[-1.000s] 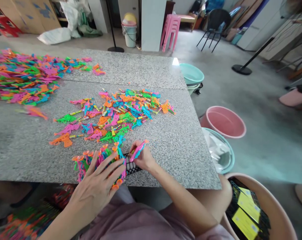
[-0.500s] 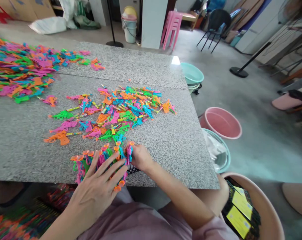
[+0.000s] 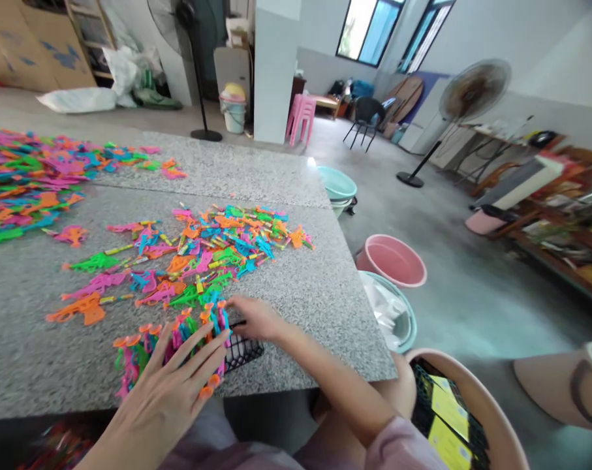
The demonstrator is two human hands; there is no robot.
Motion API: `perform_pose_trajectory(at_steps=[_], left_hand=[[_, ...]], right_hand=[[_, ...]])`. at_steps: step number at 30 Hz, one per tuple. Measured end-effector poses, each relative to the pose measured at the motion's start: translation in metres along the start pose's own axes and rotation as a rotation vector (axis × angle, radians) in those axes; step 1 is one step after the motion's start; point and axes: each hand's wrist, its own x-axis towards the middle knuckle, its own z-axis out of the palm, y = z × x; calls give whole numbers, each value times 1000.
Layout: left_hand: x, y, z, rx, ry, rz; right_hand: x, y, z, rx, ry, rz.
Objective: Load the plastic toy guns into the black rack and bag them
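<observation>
My left hand [image 3: 175,378] lies spread over a row of small plastic toy guns [image 3: 141,356], its fingers apart and resting across them. They stand packed upright, pink, green, blue and orange, with orange suction-cup tips on top. A black mesh basket [image 3: 244,352] shows at the right end of the row; the rest of it is hidden. Beside the last toy guns is my right hand [image 3: 259,320], fingertips close against them and thumb apart above the basket. Behind both hands, a loose pile of toy guns with suction-cup darts [image 3: 227,241] covers the tabletop.
A bigger heap of toy guns [image 3: 36,173] fills the far left of the speckled stone table [image 3: 320,307]. Off the right edge stand a pink basin [image 3: 393,261], a teal basin [image 3: 337,183] and a large tub [image 3: 491,391] with black baskets and yellow cards.
The view has tilted up and shifted right. My right hand's toy gun now stands against the row's end, the hand's fingers have parted, and more of the black basket shows.
</observation>
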Motion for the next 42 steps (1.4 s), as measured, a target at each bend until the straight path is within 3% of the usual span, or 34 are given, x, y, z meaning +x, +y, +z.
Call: perform_pose_trajectory(at_steps=[4,6,8,11,14,18,20,24,27,31,35,38,42], left_hand=[[-3,1,3,25,2,-11],[-2,0,5,38,9,-11],[-1,0,6,43,24,-6],[-1,-1,7,22,40,15],[-1,-1,6,-22,36,-8],[2,0,4,-65,40,-53],[3,1,3,-69,30,-48],[3,0,2,-46,-1,-14],[1,-2,1,-8,-32,13],[-2,-5,3,16,-53,47],[0,-5,4,-38,7,39],[5,-3,2,-56,-10,25],[12,2,0,27,-106,68]], right_hand=[[35,66,-76,-189,252,241],[49,94,-103,-321,266,398],[55,112,-112,-416,219,466],[39,125,-103,-445,184,444],[4,128,-96,-465,198,395],[-31,113,-94,-504,284,372],[-28,95,-83,-496,305,402],[7,51,-49,-438,198,482],[19,34,-33,-445,222,563],[-8,38,-31,-488,176,565],[-46,48,-37,-518,167,528],[-62,52,-40,-364,289,565],[-79,49,-26,263,395,524]])
